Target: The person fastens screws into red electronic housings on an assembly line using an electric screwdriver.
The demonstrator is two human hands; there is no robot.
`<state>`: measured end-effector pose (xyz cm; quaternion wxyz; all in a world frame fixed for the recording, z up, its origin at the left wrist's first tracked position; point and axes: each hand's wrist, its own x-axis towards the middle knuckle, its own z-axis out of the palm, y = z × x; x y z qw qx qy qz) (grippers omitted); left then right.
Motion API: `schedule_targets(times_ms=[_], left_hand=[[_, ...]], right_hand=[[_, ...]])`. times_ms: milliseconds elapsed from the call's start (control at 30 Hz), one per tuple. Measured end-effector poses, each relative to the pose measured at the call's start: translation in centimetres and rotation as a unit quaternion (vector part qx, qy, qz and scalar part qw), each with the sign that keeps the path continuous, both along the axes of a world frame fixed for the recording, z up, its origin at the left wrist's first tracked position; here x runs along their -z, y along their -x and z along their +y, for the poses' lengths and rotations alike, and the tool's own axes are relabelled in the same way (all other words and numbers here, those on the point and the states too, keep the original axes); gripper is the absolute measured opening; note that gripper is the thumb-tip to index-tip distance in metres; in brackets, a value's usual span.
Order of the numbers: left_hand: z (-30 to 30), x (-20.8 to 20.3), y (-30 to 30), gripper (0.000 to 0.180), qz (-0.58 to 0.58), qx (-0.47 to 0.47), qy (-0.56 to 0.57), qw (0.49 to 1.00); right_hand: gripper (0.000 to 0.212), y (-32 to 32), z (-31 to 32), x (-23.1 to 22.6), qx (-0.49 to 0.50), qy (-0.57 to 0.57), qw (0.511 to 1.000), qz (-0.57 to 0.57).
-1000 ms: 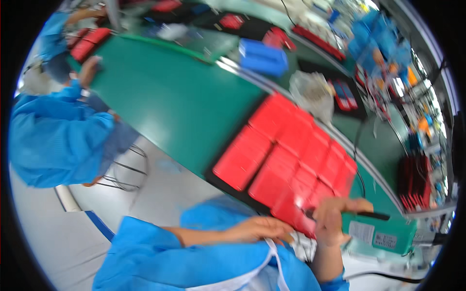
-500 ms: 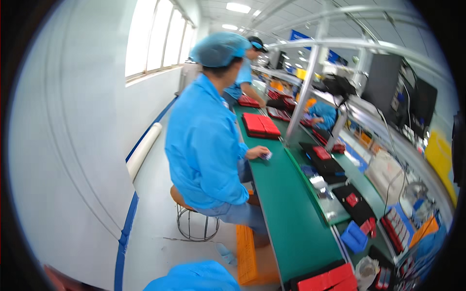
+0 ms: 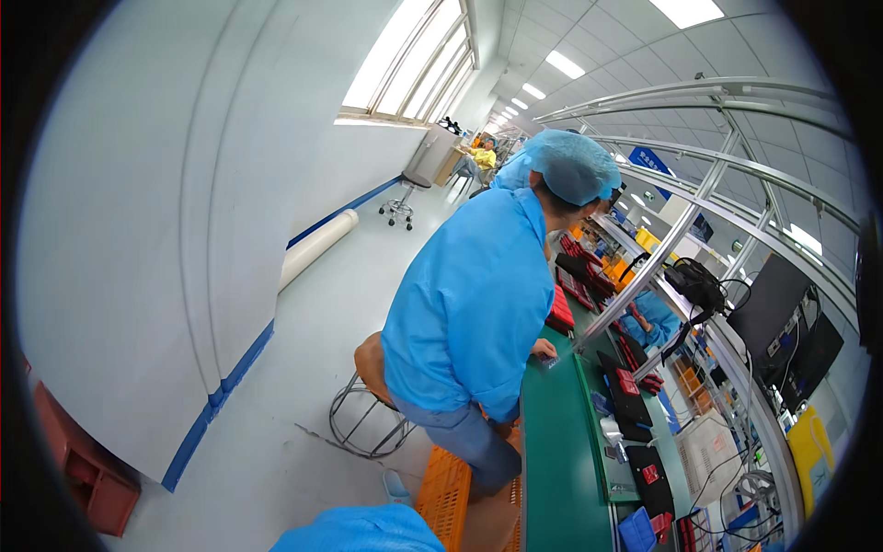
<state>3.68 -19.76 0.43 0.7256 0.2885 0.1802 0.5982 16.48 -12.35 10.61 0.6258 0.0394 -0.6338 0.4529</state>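
Observation:
Neither of my hands shows. A patch of my own blue clothing point(image 3: 359, 532) comes in at the lower edge, and I cannot tell what part of me it covers. Ahead, a co-worker in a blue smock point(image 3: 469, 299) and hair cover leans over the green workbench point(image 3: 556, 442). That person's hand point(image 3: 544, 348) rests on the bench by a small object point(image 3: 549, 362), too small to name. Just beyond are red cases point(image 3: 560, 311), partly hidden by the co-worker. Along the bench's right side lie black pads point(image 3: 651, 478) with red pieces and a blue bin point(image 3: 636, 531).
The co-worker sits on a round stool point(image 3: 370, 368). Under the bench stands an orange crate point(image 3: 445, 492). A white roll point(image 3: 317, 247) lies along the wall at left, and a red plastic item point(image 3: 87, 465) sits lower left. Metal framing point(image 3: 658, 258) rises over the bench.
My view has swung left and tilted, so the bench and co-worker sit farther right. The co-worker leans further forward. The nearest red cases have left the picture; the red item at left now shows more.

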Motion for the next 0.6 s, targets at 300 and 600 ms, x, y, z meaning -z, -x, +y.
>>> schedule_targets(times_ms=[300,600], left_hand=[[-0.7,-0.2,0.0,0.023,0.011,0.001,0.009,1.000],[-0.6,-0.1,-0.3,0.023,0.017,0.000,0.023,1.000]], right_hand=[[0.021,-1.0,-1.7,1.6,0.022,0.031,0.999,0.002],[0.018,-2.4,-2.7,3.2,0.041,0.067,0.997,0.000]])
